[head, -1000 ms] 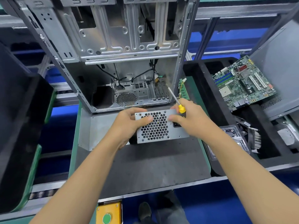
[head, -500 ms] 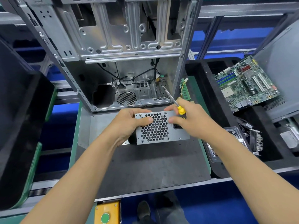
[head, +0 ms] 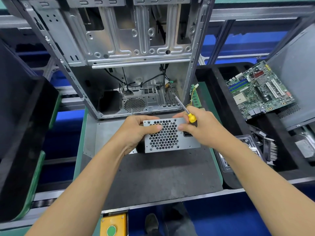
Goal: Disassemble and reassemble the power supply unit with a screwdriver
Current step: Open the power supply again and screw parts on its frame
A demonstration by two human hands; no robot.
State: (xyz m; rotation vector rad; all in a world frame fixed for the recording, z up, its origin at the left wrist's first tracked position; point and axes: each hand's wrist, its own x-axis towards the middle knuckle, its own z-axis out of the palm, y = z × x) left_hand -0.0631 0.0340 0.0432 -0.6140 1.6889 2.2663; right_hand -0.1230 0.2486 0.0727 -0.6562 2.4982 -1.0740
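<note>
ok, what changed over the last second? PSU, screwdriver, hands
Little. The camera tilted slightly, so the whole scene sits a touch higher and further right in the frame. The left hand grips the power supply as before, thumb on its grille. The right hand holds the screwdriver the same way, yellow handle in the fingers, tip pointing up towards the open case. Nothing was let go or picked up. The motherboard lies unmoved.

No legible text on the power supply unit point(head: 171, 135), print on the motherboard point(head: 259, 90) too small to read
</note>
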